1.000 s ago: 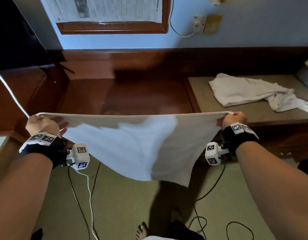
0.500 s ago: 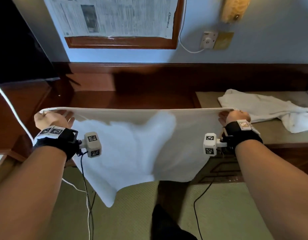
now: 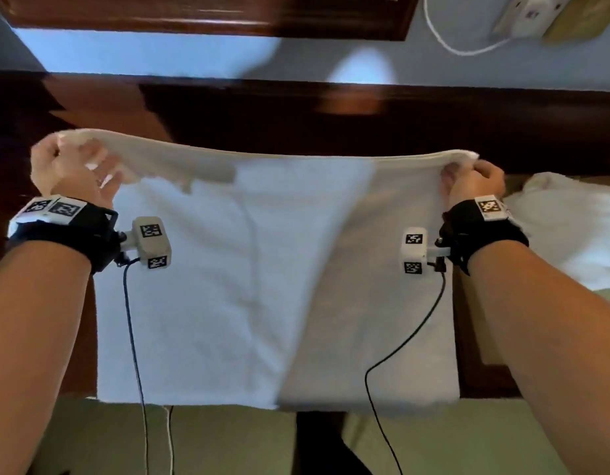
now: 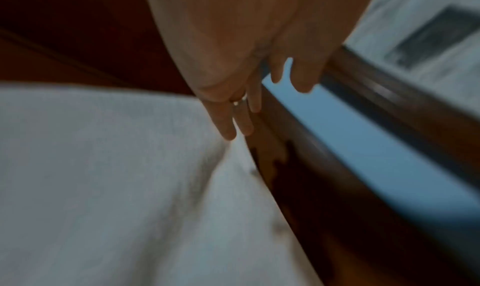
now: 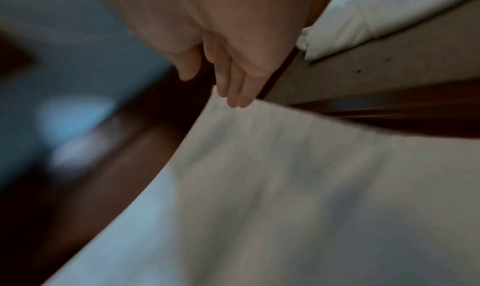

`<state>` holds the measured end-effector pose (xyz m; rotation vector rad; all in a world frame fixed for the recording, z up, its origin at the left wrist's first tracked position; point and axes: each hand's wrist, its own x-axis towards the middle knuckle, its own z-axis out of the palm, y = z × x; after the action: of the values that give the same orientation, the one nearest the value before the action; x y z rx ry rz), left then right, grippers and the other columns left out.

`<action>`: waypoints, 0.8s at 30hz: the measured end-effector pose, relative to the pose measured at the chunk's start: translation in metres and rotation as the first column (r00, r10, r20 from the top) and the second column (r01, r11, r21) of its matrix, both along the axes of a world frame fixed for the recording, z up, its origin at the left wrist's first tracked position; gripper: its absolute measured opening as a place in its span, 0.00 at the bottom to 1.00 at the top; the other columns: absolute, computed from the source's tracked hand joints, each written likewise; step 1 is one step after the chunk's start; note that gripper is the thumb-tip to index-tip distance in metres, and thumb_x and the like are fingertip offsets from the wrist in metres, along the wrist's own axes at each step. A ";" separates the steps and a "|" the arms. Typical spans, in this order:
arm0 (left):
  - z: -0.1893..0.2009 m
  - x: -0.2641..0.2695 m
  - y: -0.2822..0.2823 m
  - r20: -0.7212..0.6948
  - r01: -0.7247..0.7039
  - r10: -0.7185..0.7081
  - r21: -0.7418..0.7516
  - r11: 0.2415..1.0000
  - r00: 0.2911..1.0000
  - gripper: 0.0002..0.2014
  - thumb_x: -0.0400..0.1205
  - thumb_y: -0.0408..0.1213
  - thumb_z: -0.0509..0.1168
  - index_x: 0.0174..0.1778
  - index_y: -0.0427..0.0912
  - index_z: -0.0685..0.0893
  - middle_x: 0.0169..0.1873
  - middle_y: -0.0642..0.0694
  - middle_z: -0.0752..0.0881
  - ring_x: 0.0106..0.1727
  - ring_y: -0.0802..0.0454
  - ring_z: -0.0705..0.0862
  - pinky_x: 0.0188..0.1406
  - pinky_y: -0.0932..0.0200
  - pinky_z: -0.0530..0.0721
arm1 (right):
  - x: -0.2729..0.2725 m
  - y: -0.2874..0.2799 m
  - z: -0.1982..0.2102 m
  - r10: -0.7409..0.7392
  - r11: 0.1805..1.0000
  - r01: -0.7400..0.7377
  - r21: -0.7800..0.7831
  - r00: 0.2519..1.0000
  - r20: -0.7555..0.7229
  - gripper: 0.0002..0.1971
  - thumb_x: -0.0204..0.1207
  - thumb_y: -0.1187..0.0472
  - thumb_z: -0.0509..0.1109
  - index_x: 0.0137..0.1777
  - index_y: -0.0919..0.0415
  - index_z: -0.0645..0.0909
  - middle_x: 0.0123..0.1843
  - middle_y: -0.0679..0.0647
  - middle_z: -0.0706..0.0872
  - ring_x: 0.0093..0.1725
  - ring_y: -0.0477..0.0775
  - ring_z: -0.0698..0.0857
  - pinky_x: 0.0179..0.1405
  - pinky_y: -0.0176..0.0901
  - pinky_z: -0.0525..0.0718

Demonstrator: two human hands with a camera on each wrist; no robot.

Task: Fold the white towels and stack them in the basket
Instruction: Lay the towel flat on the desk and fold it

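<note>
A white towel (image 3: 262, 269) hangs spread flat in front of me, its top edge stretched between both hands. My left hand (image 3: 70, 169) pinches the top left corner and my right hand (image 3: 475, 180) pinches the top right corner. In the left wrist view the left hand's fingers (image 4: 233, 118) lie along the white towel (image 4: 103, 188). The right wrist view has the right hand's fingers (image 5: 233, 85) at the corner of the white towel (image 5: 285, 188). A second, crumpled white towel (image 3: 571, 231) lies on the beige surface at the right, also seen as crumpled cloth (image 5: 389, 13). No basket is in view.
A dark wooden desk and wall panel (image 3: 331, 121) run behind the towel. A wall socket (image 3: 526, 12) with a white cord sits top right. Green carpet (image 3: 228, 440) lies below, crossed by black cables (image 3: 135, 337) from the wrist cameras. My dark trouser leg (image 3: 324, 443) stands below the towel.
Both hands have lifted the towel higher and closer. Its lower part, which hung in an uneven point, now hangs down as a flat rectangle.
</note>
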<state>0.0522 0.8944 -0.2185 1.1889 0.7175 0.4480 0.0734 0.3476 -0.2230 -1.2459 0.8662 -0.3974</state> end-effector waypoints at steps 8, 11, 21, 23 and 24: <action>-0.130 -0.095 -0.068 -0.916 0.955 -0.292 0.227 0.193 0.277 0.44 0.75 0.72 0.61 0.87 0.64 0.56 0.89 0.49 0.54 0.88 0.42 0.54 0.83 0.37 0.58 | -0.123 0.043 -0.144 0.355 0.051 -0.945 -0.324 0.320 -0.878 0.35 0.81 0.37 0.54 0.86 0.48 0.56 0.88 0.59 0.54 0.86 0.63 0.53 0.83 0.62 0.57; -0.154 -0.138 -0.073 -0.981 0.981 -0.108 0.173 -0.083 0.164 0.49 0.66 0.83 0.40 0.85 0.72 0.41 0.88 0.54 0.36 0.87 0.34 0.42 0.77 0.22 0.58 | -0.168 0.046 -0.159 0.271 -0.076 -0.975 -0.209 0.181 -0.945 0.38 0.82 0.32 0.45 0.86 0.43 0.34 0.87 0.55 0.29 0.86 0.66 0.33 0.82 0.70 0.43; -0.160 -0.020 -0.044 -0.955 0.941 -0.196 0.265 -0.212 0.224 0.50 0.73 0.76 0.58 0.86 0.67 0.41 0.89 0.52 0.39 0.88 0.35 0.44 0.81 0.22 0.55 | -0.080 0.044 -0.165 0.212 -0.115 -0.964 -0.240 0.212 -0.954 0.40 0.81 0.31 0.48 0.86 0.43 0.35 0.87 0.56 0.29 0.85 0.68 0.30 0.81 0.76 0.40; -0.153 -0.024 -0.046 -0.899 0.936 -0.303 0.347 -0.056 0.315 0.48 0.73 0.73 0.58 0.88 0.63 0.48 0.89 0.52 0.44 0.89 0.43 0.47 0.85 0.30 0.53 | -0.064 0.044 -0.158 0.234 -0.080 -0.973 -0.216 0.192 -0.953 0.40 0.82 0.32 0.50 0.86 0.43 0.36 0.87 0.56 0.29 0.85 0.66 0.30 0.82 0.74 0.40; -0.152 -0.037 -0.049 -0.883 0.932 -0.323 0.363 -0.013 0.339 0.47 0.74 0.75 0.58 0.88 0.63 0.50 0.89 0.53 0.46 0.89 0.45 0.49 0.85 0.31 0.52 | -0.067 0.045 -0.155 0.237 -0.072 -0.974 -0.213 0.191 -0.953 0.40 0.82 0.32 0.50 0.87 0.44 0.37 0.87 0.56 0.30 0.85 0.66 0.31 0.82 0.73 0.40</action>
<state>0.0150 0.8459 -0.3708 2.6584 0.1594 -0.6410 0.0061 0.3929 -0.3778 -2.8649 0.2850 0.8105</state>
